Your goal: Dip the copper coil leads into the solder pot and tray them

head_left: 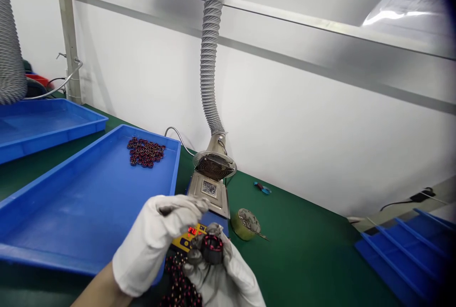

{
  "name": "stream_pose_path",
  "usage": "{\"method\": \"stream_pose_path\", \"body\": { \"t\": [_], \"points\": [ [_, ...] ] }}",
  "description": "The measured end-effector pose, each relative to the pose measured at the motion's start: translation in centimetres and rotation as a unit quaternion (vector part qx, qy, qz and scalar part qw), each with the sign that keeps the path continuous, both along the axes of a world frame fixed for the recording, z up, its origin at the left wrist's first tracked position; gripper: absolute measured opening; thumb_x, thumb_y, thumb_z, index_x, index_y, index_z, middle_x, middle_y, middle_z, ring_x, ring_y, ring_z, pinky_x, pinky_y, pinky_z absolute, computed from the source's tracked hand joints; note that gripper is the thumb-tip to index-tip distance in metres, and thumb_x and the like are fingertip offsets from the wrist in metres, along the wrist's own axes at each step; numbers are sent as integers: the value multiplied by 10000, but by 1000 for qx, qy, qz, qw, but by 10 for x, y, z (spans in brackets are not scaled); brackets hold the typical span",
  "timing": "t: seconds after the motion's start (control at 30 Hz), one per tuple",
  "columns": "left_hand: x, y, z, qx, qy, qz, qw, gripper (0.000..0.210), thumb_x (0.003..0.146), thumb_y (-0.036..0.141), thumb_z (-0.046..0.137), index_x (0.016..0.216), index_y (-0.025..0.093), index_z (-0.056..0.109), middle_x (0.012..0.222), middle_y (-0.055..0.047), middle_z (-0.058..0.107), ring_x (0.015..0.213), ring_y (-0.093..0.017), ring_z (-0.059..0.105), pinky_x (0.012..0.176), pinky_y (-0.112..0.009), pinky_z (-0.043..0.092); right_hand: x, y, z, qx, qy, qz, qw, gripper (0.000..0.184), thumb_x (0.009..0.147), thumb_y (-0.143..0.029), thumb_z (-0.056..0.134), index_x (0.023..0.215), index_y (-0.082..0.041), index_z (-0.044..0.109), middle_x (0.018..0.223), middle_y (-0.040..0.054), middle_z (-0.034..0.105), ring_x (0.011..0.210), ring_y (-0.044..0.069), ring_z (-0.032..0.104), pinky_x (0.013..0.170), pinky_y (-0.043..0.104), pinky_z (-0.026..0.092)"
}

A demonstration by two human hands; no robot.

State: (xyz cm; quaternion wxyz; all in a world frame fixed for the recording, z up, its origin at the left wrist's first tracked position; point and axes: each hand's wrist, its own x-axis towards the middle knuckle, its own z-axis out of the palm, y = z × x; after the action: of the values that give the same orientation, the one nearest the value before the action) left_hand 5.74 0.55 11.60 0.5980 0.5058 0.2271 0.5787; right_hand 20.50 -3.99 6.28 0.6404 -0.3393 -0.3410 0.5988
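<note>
1. A plain white wall (295, 121) backs the bench, whose green tabletop (299, 250) spreads beneath everything.
2. A long, shallow blue plastic tray (89, 202) lies on the left; a second blue plastic tray (46, 129) sits beyond it.
3. A grey corrugated hose (210, 50) hangs down to a round metal fan hood (213, 164).
4. A ribbed blue plastic rack (406, 254) stands at the far right.
5. The left hand (160, 231), in a white cloth glove, is raised near the hood, fingertips bunched together; I cannot tell whether anything is between them.
6. The right hand (228, 271), also white-gloved with grey-stained fingertips, is clamped on a small dark ring with pinkish-red windings, thumb and fingers around its sides.
7. Below the hands, a heap of dark red-flecked rings (178, 283) lies near the tray's corner.
8. A square metal plate (221, 200) with a grey speckled centre sits under the hood; a yellow panel (183, 244) with red digits is partly hidden behind the gloves.
9. A cluster of dark red rings (146, 151) lies in the nearer tray's far corner.
10. A brass-coloured round tin (242, 230) stands right of the plate.
11. The held ring (213, 251) is upright, its opening showing, in front of the panel.
</note>
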Motion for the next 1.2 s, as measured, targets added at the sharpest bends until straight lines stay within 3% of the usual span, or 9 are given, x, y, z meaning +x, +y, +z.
{"method": "stream_pose_path", "body": {
  "t": [0.2,0.4,0.5,0.7,0.87,1.0,1.07,1.13,1.2],
  "points": [
    [-9,-5,14,21,181,-92,979,237,629,88,555,765,209,707,844,-13,706,761,-168,635,676,-267,510,10,1,0,-8,-5,-12,1000,220,676,-354,729,875,-262,708,859,46,737,761,211,688,758,386,537],
    [2,-10,4,-7,32,-108,994,150,622,82,573,675,187,667,729,-1,665,705,-136,599,633,-226,477,2,-8,1,-13,0,17,1000,345,658,-443,719,945,-253,687,916,77,725,742,232,684,715,405,547],
    [0,-10,3,-45,-70,-41,996,64,645,182,628,703,204,644,756,-4,651,763,-158,608,654,-243,488,0,-12,0,-10,2,27,1000,441,614,-471,740,998,-266,669,921,83,720,733,238,680,686,406,550],
    [-7,-12,15,32,163,-80,983,266,595,27,563,726,223,686,837,6,682,738,-150,618,670,-251,496,-1,-7,3,7,-1,0,1000,441,613,-478,743,986,-255,674,929,94,715,758,258,677,701,434,544],
    [-5,-18,9,123,84,-28,988,241,659,34,521,692,223,668,806,-2,668,823,-165,603,741,-263,491,-8,3,13,41,-36,-124,991,216,601,-290,799,777,-221,696,783,43,717,740,201,663,701,308,546],
    [-4,-12,2,29,44,26,998,214,683,122,613,843,249,676,943,-2,680,856,-164,618,706,-233,500,-24,-2,20,128,-69,-299,943,279,541,-185,831,757,-261,671,865,13,711,742,173,670,558,206,532],
    [2,-10,2,-38,74,-50,995,304,675,208,665,978,233,659,953,-27,686,831,-175,626,706,-254,507,-32,-6,19,199,-134,-375,895,234,573,-136,805,706,-268,665,926,9,704,812,186,666,608,225,544],
    [11,-11,1,-70,81,-136,985,286,699,276,665,973,194,667,906,-44,693,812,-177,625,745,-275,504,-33,-10,15,245,-226,-386,860,114,684,-190,735,739,-276,684,950,27,704,898,217,651,760,315,545],
    [18,-12,-1,-85,43,-129,987,151,727,284,648,812,169,698,819,-40,693,800,-166,618,787,-267,487,-27,-12,6,257,-311,-352,845,114,808,-293,608,884,-271,690,1006,65,694,974,251,629,868,412,505]
  ]
}}
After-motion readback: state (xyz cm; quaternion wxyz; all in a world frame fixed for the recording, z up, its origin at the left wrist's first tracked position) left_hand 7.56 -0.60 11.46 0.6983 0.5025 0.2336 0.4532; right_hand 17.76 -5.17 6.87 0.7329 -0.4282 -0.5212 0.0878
